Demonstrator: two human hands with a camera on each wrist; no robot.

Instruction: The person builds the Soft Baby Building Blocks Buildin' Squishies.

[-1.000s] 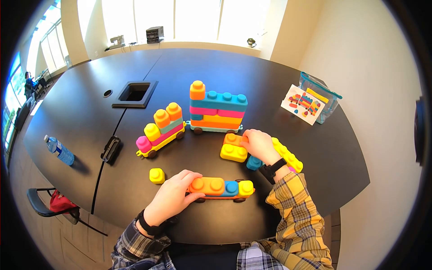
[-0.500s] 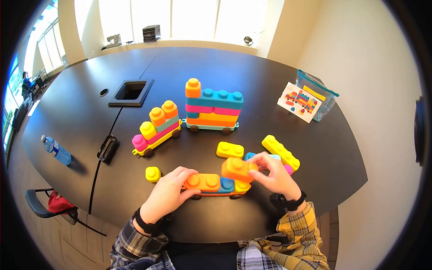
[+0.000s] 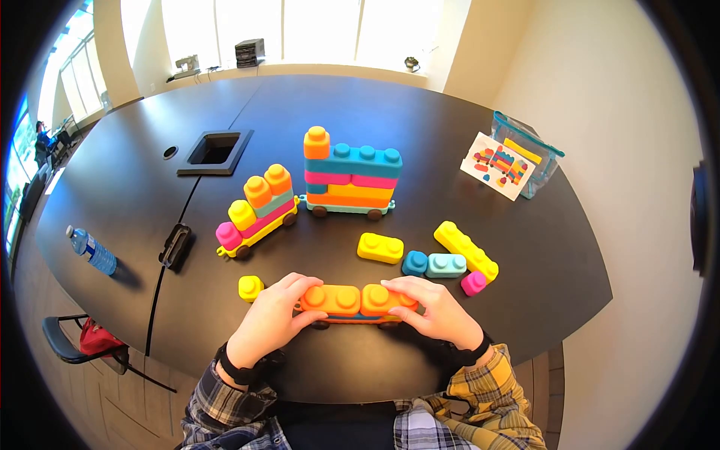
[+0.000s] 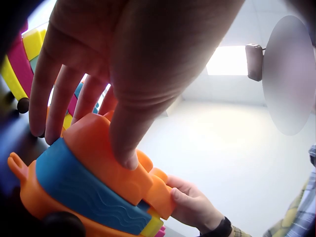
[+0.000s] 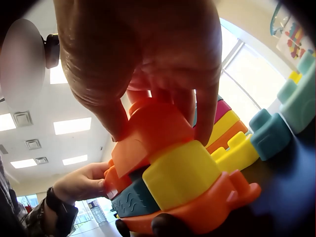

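Note:
A toy wagon with an orange wheeled base (image 5: 207, 205) stands on the table in front of me. On its left end my left hand (image 3: 271, 319) grips an orange two-stud block (image 3: 331, 300), thumb on the near side. That block sits on a long blue block (image 4: 84, 180) with wavy lines. My right hand (image 3: 442, 311) pinches a second orange two-stud block (image 3: 377, 299) between thumb and fingers at the right end. In the right wrist view this block tilts over a yellow block (image 5: 182, 175), its lower edge overlapping it, with a dark gap beside it.
Beyond the hands stand a stepped wagon (image 3: 259, 214) and a taller wagon (image 3: 351, 180). Loose blocks lie to the right: yellow (image 3: 380, 248), dark blue (image 3: 415, 263), light blue (image 3: 447, 265), long yellow (image 3: 466, 251), pink (image 3: 474, 283). One yellow block (image 3: 250, 288) is beside my left hand.
My right hand has taken the orange block from beside the yellow one and brought it left and nearer, onto the wagon's right end. My left hand stays on the wagon.

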